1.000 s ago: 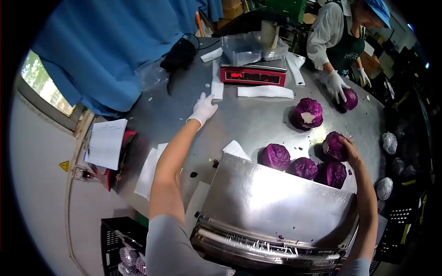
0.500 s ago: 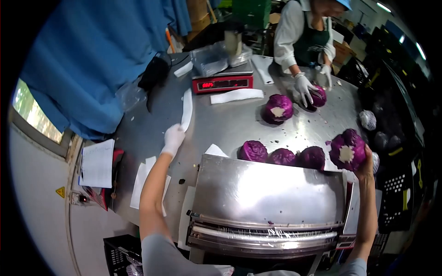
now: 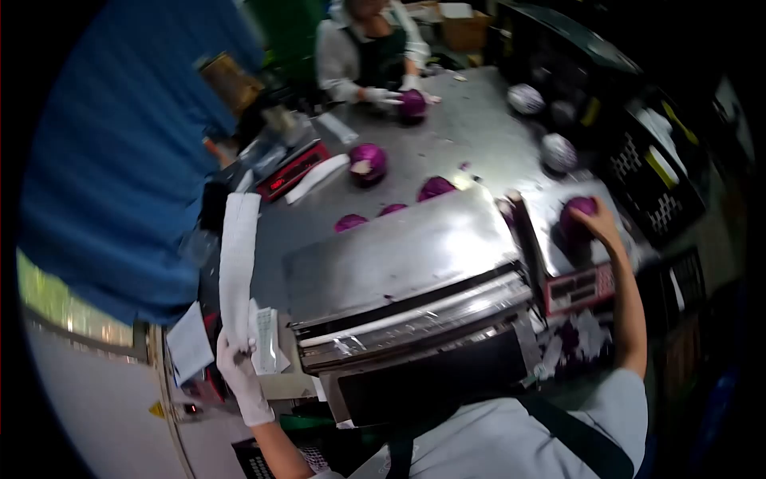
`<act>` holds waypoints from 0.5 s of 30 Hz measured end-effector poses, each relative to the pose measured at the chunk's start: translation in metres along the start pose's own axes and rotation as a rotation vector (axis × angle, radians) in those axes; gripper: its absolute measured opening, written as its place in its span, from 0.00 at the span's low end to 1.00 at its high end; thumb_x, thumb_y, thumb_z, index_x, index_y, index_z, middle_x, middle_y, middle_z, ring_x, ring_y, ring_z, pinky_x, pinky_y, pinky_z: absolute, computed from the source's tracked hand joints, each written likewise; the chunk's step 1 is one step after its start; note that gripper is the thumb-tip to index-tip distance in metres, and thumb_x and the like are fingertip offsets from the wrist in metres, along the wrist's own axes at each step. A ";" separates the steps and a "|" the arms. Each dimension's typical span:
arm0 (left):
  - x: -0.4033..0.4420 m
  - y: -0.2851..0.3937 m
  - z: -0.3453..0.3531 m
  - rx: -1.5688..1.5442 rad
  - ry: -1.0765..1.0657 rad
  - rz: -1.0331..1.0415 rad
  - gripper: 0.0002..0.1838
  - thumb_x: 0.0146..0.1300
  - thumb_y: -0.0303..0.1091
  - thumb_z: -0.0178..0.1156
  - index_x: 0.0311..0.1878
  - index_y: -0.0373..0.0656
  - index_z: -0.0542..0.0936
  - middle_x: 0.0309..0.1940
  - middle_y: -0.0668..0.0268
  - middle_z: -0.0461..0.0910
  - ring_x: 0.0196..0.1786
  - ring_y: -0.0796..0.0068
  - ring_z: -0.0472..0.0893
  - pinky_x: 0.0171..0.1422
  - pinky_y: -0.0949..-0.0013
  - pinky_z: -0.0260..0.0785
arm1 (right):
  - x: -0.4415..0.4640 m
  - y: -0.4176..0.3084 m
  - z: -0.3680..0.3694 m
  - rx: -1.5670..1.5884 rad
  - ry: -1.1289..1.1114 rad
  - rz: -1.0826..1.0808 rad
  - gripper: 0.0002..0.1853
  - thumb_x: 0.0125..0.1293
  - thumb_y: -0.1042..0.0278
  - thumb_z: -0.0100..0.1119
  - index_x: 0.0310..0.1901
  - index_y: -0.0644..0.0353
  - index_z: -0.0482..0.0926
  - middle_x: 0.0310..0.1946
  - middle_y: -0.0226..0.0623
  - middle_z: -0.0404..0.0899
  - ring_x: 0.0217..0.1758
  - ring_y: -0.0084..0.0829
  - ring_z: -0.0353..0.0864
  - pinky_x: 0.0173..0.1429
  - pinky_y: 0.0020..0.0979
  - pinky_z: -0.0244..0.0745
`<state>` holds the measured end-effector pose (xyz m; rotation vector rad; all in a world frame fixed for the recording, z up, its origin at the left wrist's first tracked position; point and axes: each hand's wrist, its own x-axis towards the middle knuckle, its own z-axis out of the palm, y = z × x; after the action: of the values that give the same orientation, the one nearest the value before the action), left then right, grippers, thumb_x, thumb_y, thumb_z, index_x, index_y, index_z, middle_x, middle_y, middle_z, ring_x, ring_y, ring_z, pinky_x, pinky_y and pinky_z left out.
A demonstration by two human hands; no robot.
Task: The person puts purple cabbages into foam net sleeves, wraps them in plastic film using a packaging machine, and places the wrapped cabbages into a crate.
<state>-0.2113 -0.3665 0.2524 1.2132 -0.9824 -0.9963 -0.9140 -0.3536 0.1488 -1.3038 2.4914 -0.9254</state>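
My gloved left hand (image 3: 238, 363) is closed on the lower end of a long white strip (image 3: 239, 263), which stands up from my fingers at the left. At the right, my bare right hand (image 3: 600, 222) is wrapped round a purple cabbage (image 3: 576, 217), on or just over the plate of a scale (image 3: 581, 289). Between my hands lies the metal top of a wrapping machine (image 3: 399, 255) with a film roll along its near edge. Behind it, other purple cabbages (image 3: 436, 188) show partly.
Across the metal table (image 3: 471, 120), a co-worker (image 3: 375, 56) in white gloves touches a cabbage (image 3: 412, 105). A red scale (image 3: 295, 172) stands at the left back. Net-wrapped cabbages (image 3: 558, 152) and black crates (image 3: 654, 176) are at the right.
The view has swung to the right. My left hand has taken hold of the white strip and lifted it off the table. My right hand has carried its cabbage right, to the scale.
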 end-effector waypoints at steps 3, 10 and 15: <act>-0.036 -0.007 0.038 -0.152 -0.139 0.039 0.21 0.56 0.33 0.48 0.51 0.29 0.71 0.38 0.61 0.74 0.36 0.76 0.73 0.42 0.73 0.68 | 0.000 -0.013 -0.008 -0.092 -0.103 -0.111 0.50 0.39 0.28 0.62 0.56 0.65 0.70 0.49 0.54 0.74 0.53 0.49 0.74 0.57 0.39 0.69; -0.118 -0.016 0.137 -0.070 -0.491 -0.090 0.22 0.58 0.37 0.54 0.50 0.28 0.72 0.42 0.56 0.77 0.40 0.66 0.79 0.42 0.66 0.73 | -0.022 -0.006 -0.014 -0.059 0.065 -0.178 0.46 0.46 0.31 0.60 0.59 0.59 0.68 0.59 0.59 0.63 0.59 0.55 0.68 0.62 0.42 0.65; -0.136 -0.029 0.175 0.035 -0.592 -0.066 0.18 0.58 0.33 0.55 0.48 0.29 0.76 0.43 0.63 0.78 0.45 0.76 0.74 0.51 0.74 0.64 | -0.086 -0.055 -0.052 0.470 0.039 -0.274 0.31 0.55 0.48 0.63 0.53 0.65 0.73 0.52 0.53 0.72 0.48 0.42 0.78 0.53 0.35 0.73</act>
<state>-0.4182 -0.2842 0.2316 0.9973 -1.4254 -1.4382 -0.8475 -0.2854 0.2127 -1.4781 1.9669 -1.4960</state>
